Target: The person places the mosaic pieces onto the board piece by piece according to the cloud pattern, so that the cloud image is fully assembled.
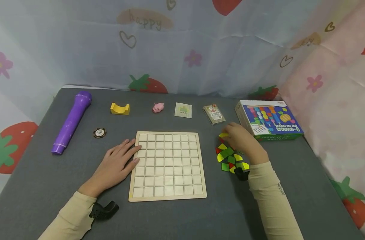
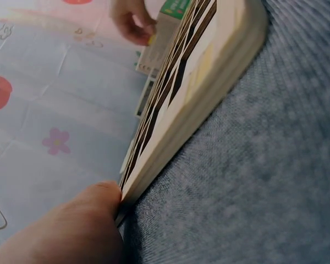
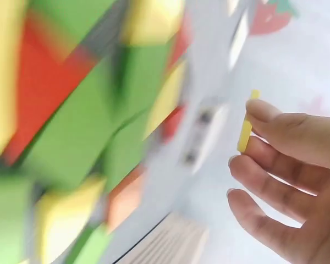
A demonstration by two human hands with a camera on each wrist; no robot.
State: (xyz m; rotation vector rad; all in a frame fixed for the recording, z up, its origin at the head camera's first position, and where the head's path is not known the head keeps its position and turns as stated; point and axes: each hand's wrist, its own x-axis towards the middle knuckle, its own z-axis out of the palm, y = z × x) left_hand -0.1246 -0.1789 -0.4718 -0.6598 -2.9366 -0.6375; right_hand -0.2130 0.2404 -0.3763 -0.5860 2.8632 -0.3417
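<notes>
My left hand [image 1: 114, 168] lies flat at the left edge of a wooden grid board [image 1: 168, 133], fingers extended and touching its rim. In the left wrist view, the thumb [image 2: 102, 201] meets the side of that board. Over a loose pile of small green, red and yellow tiles [image 1: 231, 160], my right hand [image 1: 240, 138] pinches a thin yellow tile [image 3: 245, 135] between thumb and fingers. The right wrist view shows this tile edge-on, raised off the table. The pile lies right of the board, some pieces overlapping.
A boxed game [image 1: 270, 120] stands beyond my right hand, with a card deck [image 1: 214, 114] beside it. Along the back are a paper card [image 1: 183, 110], pink pig figure [image 1: 158, 107] and yellow curved block [image 1: 120, 109]. A poker chip [image 1: 99, 133] and purple microphone-shaped tube [image 1: 71, 123] lie left.
</notes>
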